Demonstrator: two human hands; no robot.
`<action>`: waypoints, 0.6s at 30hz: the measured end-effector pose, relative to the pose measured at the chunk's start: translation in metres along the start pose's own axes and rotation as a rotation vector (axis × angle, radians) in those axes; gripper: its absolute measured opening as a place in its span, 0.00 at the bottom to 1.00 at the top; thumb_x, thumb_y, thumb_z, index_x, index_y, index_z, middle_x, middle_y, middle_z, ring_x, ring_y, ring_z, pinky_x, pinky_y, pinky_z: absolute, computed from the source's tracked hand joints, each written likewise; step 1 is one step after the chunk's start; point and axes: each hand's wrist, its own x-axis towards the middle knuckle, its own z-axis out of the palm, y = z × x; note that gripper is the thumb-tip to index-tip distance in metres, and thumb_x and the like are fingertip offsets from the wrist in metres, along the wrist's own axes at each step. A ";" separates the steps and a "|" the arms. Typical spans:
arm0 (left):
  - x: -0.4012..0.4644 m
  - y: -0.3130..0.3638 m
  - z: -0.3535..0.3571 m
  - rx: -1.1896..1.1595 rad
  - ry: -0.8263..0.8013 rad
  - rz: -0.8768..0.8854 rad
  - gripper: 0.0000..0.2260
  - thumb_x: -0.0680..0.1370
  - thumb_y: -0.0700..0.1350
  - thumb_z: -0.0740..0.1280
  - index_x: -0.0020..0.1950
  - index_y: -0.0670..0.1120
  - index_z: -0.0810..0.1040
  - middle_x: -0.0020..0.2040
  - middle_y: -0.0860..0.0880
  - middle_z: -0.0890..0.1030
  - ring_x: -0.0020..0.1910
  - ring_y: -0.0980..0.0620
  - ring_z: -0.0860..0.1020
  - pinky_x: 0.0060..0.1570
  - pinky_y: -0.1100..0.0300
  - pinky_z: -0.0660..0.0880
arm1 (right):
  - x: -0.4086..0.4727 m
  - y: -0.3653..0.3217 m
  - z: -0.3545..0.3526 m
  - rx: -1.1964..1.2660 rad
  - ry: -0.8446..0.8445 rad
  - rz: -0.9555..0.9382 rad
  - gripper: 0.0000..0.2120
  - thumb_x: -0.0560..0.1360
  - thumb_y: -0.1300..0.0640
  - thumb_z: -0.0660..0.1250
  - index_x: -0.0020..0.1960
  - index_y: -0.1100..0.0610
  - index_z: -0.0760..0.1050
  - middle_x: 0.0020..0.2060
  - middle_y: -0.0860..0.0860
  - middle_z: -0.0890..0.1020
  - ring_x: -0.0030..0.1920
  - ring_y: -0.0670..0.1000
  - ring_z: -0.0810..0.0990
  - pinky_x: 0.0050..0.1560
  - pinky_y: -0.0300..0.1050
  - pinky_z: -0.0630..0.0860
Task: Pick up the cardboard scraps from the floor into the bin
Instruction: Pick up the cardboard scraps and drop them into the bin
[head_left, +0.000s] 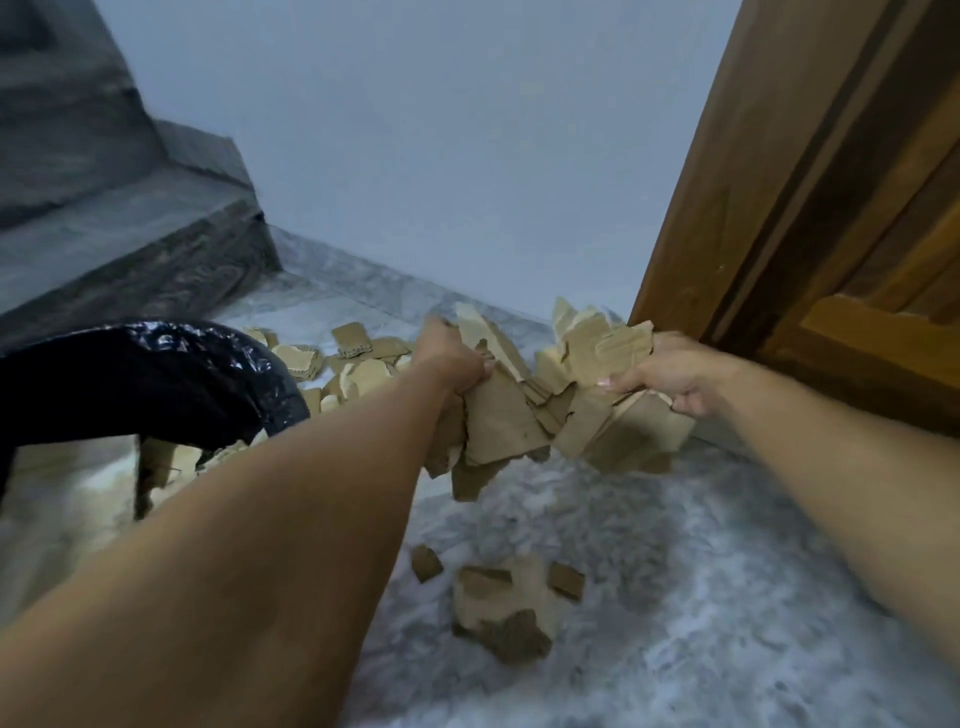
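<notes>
My left hand (451, 358) and right hand (675, 382) each gripped a bundle of cardboard scraps (524, 415); bin (156, 379) at 9 o'clock.

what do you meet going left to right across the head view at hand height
black bin bag → loose scraps on the floor → left hand → bundle of cardboard scraps held in both hands → right hand → wooden door

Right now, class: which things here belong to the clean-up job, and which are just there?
Job:
- left hand, gripping scraps
- right hand, gripping scraps
- held scraps
- floor scraps
- bin, black-lined

Not the job:
- door
- steps
- wall
</notes>
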 end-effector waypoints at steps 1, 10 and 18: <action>-0.004 0.012 -0.012 0.007 0.022 0.018 0.33 0.71 0.43 0.76 0.70 0.41 0.62 0.65 0.44 0.72 0.64 0.45 0.73 0.65 0.53 0.71 | -0.007 -0.016 -0.004 -0.001 -0.005 0.002 0.20 0.66 0.69 0.77 0.56 0.59 0.81 0.49 0.53 0.85 0.49 0.50 0.83 0.51 0.44 0.78; -0.050 0.071 -0.154 -0.085 0.160 0.057 0.17 0.71 0.39 0.75 0.55 0.39 0.72 0.56 0.40 0.79 0.47 0.42 0.81 0.44 0.50 0.81 | -0.069 -0.159 0.010 -0.013 -0.092 -0.061 0.13 0.68 0.68 0.75 0.50 0.61 0.79 0.37 0.56 0.85 0.36 0.52 0.85 0.38 0.48 0.83; -0.121 0.017 -0.285 -0.083 0.223 -0.153 0.10 0.76 0.34 0.70 0.39 0.42 0.70 0.38 0.45 0.73 0.38 0.46 0.75 0.49 0.48 0.77 | -0.129 -0.231 0.124 -0.145 -0.339 -0.138 0.07 0.70 0.66 0.74 0.46 0.60 0.78 0.37 0.55 0.85 0.39 0.52 0.85 0.50 0.52 0.82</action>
